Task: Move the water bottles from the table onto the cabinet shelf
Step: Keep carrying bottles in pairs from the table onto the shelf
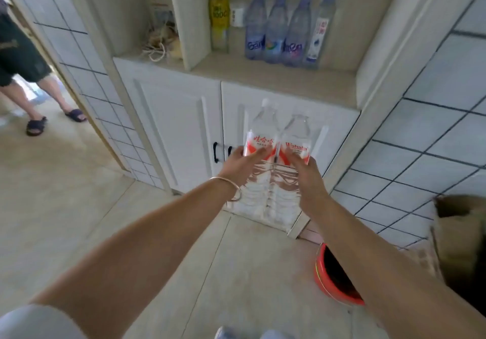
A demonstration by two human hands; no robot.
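I hold two clear water bottles with red-and-white labels upright, side by side, in front of the white cabinet doors. My left hand (240, 163) grips the left bottle (259, 138), which has a white cap. My right hand (306, 173) grips the right bottle (295, 141). Both bottles are below the cabinet shelf (263, 75). On that shelf stand several bottles: a yellow one (218, 15), a clear one (238, 7), three blue ones (276, 28) and a clear one with a blue cap (319, 28).
A vertical divider (184, 17) splits the shelf; cords lie in the left compartment (160, 41). A red basin (334, 278) sits on the floor at the right, by a brown box (457, 228). A person in sandals stands in the doorway (36, 81) at the left.
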